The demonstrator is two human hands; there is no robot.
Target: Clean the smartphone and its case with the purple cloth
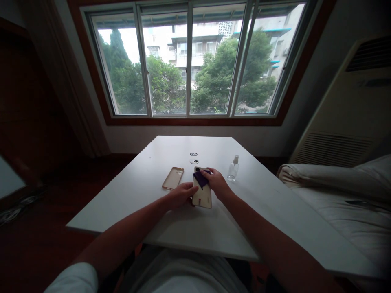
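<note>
You've got the phone point(205, 197) in front of you, over the near half of the counter point(137, 195); can't tell if its underside touches. Left hand point(182, 193) is clamped on its left edge, thumb on the back. Right hand point(216, 182) is at the upper right, closed on the purple cloth point(200, 179), which lies against the upper back. Your hands are apart from each other, phone between them.

Long axis runs near to far, camera end away from you, back facing up at you. Back is pale gold, dark camera spot at the far end, small reddish mark low on the left, faint lettering low on the right.

Further out: phone case point(173, 178) left of the phone, pale tan, long axis leaning right at the far end. Clear spray bottle point(232, 170) upright on your right. Past those, two round fittings point(193, 154) in the counter, then the window point(189, 118)
</note>
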